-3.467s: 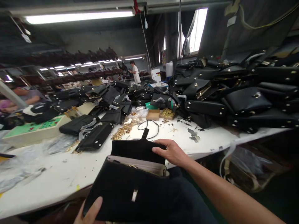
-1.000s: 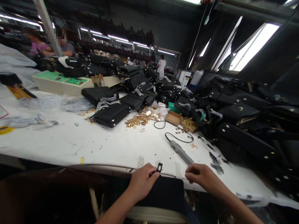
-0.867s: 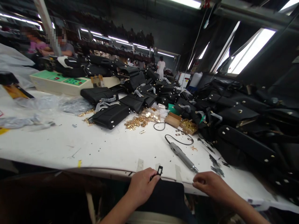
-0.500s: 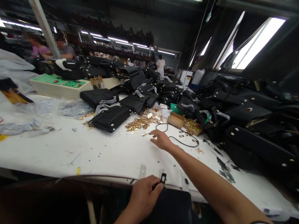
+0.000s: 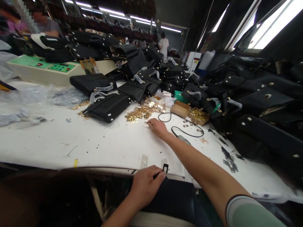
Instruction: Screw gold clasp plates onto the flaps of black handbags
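Note:
My left hand (image 5: 146, 184) is at the table's near edge, thumb and fingers closed on a black tab (image 5: 166, 165) with a rectangular opening in its end. Just beneath that hand is a black bag (image 5: 178, 197), partly hidden below the edge. Farther out over the white tabletop, my right hand (image 5: 158, 127) has its fingertips pinched at a small gold-coloured metal plate (image 5: 147, 122), mostly covered by the fingers. Beyond them lies a heap of similar gold-coloured plates (image 5: 136, 114).
Black bags (image 5: 107, 108) are piled across the back and right. A cardboard box (image 5: 180, 108) and a box of small gold-coloured parts (image 5: 198, 116) stand beside a black cord (image 5: 189, 135). A cream machine (image 5: 42, 74) with green panels sits at left. Several people are in the background.
My right hand's fingers were spread beside the lone gold-coloured plate and have now closed on it. My left hand keeps hold of the black tab. The camera view has shifted.

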{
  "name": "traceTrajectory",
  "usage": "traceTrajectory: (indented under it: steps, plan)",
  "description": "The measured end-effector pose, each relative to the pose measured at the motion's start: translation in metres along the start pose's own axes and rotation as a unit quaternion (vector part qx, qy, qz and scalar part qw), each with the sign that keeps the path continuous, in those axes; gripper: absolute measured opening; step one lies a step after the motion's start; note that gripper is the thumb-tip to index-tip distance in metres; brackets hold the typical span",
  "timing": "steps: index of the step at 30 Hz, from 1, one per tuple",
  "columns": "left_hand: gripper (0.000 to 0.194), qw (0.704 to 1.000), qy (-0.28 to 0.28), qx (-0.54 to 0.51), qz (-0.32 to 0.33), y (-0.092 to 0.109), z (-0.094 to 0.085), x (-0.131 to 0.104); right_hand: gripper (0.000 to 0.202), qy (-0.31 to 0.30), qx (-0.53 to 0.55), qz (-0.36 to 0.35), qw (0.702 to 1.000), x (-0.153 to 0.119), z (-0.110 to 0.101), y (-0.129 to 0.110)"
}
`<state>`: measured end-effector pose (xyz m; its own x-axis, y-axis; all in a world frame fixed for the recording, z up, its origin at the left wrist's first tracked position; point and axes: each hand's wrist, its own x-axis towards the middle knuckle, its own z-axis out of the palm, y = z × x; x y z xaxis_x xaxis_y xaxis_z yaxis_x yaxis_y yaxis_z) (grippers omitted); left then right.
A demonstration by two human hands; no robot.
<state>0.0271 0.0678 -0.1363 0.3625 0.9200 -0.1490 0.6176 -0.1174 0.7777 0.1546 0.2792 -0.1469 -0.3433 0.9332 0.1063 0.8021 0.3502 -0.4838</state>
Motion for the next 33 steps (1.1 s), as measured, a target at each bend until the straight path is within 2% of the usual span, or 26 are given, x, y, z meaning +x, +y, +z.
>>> traceTrajectory:
  steps: [3, 6, 9, 12, 15, 18, 20, 24, 29, 33]
  plan:
    - [0.037, 1.0, -0.011, -0.002, 0.0, 0.001, -0.001, 0.003, 0.025, 0.015, 0.122, 0.043, 0.992, -0.045, -0.015, -0.004]
    - [0.036, 1.0, -0.027, 0.007, -0.006, 0.005, -0.005, 0.006, 0.021, 0.032, 0.273, 0.111, 0.955, -0.106, -0.034, -0.004]
    - [0.032, 0.999, -0.026, 0.018, -0.013, 0.011, -0.006, 0.01, 0.023, 0.014, 0.345, 0.178, 0.921, -0.162, -0.046, -0.003]
    - [0.027, 0.999, 0.015, 0.023, -0.026, 0.017, -0.001, 0.011, 0.022, -0.011, 0.373, 0.213, 0.903, -0.194, -0.051, -0.004]
    - [0.03, 0.998, 0.05, 0.028, -0.033, 0.023, 0.006, 0.011, 0.021, -0.021, 0.354, 0.227, 0.907, -0.203, -0.055, -0.005]
    - [0.031, 0.997, 0.063, 0.032, -0.037, 0.026, 0.013, 0.011, 0.021, -0.017, 0.328, 0.223, 0.918, -0.203, -0.061, -0.004]
    - [0.032, 0.996, 0.076, 0.035, -0.041, 0.028, 0.016, 0.01, 0.021, -0.037, 0.324, 0.215, 0.921, -0.201, -0.064, -0.002]
    - [0.033, 0.995, 0.082, 0.043, -0.034, 0.028, 0.019, 0.012, 0.024, -0.08, 0.368, 0.212, 0.902, -0.199, -0.062, 0.001]
    - [0.03, 0.995, 0.084, 0.051, -0.015, 0.026, 0.02, 0.014, 0.033, -0.066, 0.413, 0.204, 0.885, -0.203, -0.053, 0.0]
    - [0.029, 0.997, 0.068, 0.019, -0.017, 0.023, 0.019, 0.016, 0.04, -0.049, 0.461, 0.195, 0.864, -0.214, -0.048, -0.001]
